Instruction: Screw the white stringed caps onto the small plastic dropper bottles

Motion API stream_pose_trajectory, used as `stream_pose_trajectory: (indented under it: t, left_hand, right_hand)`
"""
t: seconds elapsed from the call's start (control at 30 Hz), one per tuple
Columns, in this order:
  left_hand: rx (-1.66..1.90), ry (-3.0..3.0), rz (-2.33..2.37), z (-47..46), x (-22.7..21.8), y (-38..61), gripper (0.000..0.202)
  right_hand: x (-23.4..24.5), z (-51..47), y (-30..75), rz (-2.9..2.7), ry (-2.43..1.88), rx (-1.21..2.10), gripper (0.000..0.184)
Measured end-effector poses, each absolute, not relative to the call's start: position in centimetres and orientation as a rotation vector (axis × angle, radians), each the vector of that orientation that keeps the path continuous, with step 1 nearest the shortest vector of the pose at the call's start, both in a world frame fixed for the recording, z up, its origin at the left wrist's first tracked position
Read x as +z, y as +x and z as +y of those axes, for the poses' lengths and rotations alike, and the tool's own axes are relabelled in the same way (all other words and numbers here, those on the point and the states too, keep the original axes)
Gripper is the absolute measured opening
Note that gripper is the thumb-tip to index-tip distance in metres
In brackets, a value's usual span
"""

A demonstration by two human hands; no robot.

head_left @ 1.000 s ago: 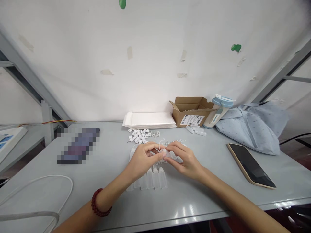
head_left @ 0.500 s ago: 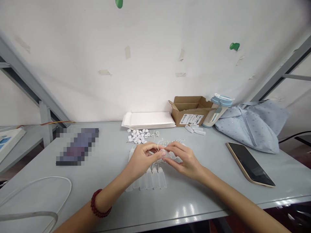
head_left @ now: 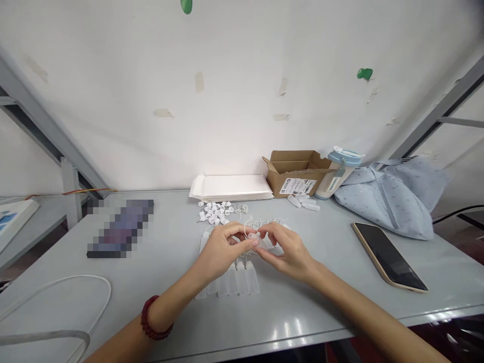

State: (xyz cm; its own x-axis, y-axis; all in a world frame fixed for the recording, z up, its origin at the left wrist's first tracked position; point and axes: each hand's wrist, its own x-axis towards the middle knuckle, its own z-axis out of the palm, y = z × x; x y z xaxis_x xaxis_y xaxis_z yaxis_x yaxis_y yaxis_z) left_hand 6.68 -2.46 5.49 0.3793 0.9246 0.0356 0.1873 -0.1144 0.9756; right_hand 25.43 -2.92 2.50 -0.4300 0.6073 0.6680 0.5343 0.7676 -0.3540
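Two hands [head_left: 223, 249]; at least five clear bottles [head_left: 242, 281] in the near row, partly hidden; at least three small vials [head_left: 310, 206] beside one cardboard box [head_left: 274, 182] far right; over a dozen white caps [head_left: 212, 210], too heaped to count; one phone [head_left: 389, 257], one tumbler [head_left: 331, 180], one blue bag [head_left: 381, 204] right; two green scraps [head_left: 365, 74] far

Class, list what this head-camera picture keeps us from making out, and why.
All in the head view:
Plastic bottle: partly covered by the left hand and right hand.
Cardboard box: bottom hidden by its front wall.
Label: print too small.
White cable: cut off by the left edge.
Dark flat object: pixelated.
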Motion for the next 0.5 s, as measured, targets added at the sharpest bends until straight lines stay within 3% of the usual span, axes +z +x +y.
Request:
stream_pose_trajectory:
  t: [0.5]
  left_hand:
    - [0.865,1.333,0.9,-2.37,5.62,6.59,0.026]
  right_hand:
    - [2.74,-3.31,25.12,-2.105,-0.796,0.152,0.031]
